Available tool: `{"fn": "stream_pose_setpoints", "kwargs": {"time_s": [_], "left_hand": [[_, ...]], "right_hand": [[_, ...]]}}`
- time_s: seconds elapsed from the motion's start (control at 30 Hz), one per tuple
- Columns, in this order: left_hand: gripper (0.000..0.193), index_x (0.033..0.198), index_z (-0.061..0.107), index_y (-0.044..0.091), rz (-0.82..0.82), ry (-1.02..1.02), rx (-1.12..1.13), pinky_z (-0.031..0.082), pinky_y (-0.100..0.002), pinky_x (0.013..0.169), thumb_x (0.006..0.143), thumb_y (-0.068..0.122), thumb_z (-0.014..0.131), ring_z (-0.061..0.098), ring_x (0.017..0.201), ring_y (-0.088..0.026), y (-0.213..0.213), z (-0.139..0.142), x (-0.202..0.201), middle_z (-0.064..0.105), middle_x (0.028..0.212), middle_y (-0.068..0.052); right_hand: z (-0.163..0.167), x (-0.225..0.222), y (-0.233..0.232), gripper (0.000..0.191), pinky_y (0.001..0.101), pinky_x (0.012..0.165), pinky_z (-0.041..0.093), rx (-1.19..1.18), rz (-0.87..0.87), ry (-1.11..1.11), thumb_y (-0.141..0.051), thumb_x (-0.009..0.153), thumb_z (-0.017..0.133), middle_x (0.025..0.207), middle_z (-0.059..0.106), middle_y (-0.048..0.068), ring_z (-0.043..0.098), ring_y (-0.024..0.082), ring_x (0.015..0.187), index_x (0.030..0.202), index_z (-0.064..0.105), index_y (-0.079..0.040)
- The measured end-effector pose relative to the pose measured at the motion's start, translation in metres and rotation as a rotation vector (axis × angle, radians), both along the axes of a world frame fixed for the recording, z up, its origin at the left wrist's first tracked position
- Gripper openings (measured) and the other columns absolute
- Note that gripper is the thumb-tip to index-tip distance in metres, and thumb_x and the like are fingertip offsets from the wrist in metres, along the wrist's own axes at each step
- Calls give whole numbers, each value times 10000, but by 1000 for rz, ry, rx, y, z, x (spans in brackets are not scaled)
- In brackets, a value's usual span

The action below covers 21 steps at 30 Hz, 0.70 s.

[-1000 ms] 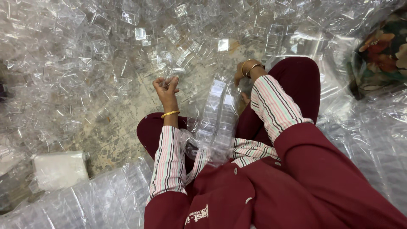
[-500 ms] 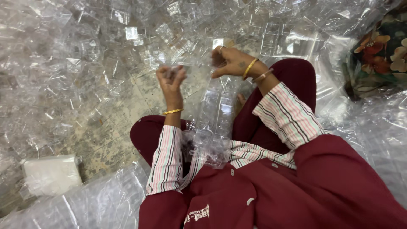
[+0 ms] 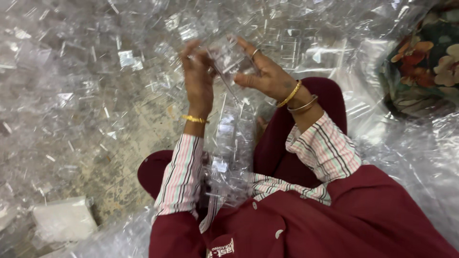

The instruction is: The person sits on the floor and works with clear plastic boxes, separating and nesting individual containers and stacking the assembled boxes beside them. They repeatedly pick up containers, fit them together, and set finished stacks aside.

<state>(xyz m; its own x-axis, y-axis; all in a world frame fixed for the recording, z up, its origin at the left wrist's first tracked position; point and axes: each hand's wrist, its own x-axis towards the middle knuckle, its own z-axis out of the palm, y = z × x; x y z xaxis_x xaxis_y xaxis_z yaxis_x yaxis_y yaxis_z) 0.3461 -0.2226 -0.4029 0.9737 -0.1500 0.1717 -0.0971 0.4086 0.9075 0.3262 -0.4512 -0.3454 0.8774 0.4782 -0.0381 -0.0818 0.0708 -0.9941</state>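
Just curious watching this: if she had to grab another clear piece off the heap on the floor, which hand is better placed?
Probably the left hand: it only pinches the clear piece's edge and borders the heap, while the right hand cradles it.

A small clear plastic box [image 3: 228,59], a piece of packaging, is held up between the left hand [image 3: 198,79] and the right hand [image 3: 267,76]; a stack of similar clear boxes [image 3: 229,153] lies along the lap; many loose clear boxes [image 3: 95,62] cover the floor all around; a white flat packet [image 3: 64,220] lies at the lower left; a small white logo patch [image 3: 222,248] sits on the maroon garment at the bottom edge.
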Motion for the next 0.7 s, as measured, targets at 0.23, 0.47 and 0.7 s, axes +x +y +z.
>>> {"fn": "stream_pose_setpoints", "kwargs": {"time_s": [0.23, 0.47, 0.7], "left_hand": [[424, 1429, 503, 107, -366, -193, 816, 524, -381, 1001, 1038, 192, 644, 581, 1158, -213, -128, -101, 67, 585, 1347, -106], [402, 1373, 550, 89, -548, -381, 1145, 458, -425, 1054, 1009, 218, 664, 562, 1209, -263, -182, -111, 75, 609, 1327, -123], [430, 1350, 575, 88, -222, -481, 897, 441, -447, 1070, 955, 216, 689, 564, 1235, -304, -116, -106, 85, 622, 1316, -129]], "right_hand": [[-36, 30, -7, 647, 547, 996, 616, 700, -111, 196, -301, 1029, 688, 1435, 547, 193, 622, 365, 1281, 1546, 330, -147], [-45, 54, -15, 591, 463, 727, 624, 862, -9, 306, -522, 1048, 581, 1260, 650, 229, 729, 421, 1015, 1481, 337, -204], [-44, 42, -4, 545, 439, 863, 668, 697, -244, 85, -399, 1071, 685, 1291, 563, 155, 653, 248, 1164, 1444, 348, -188]]}}
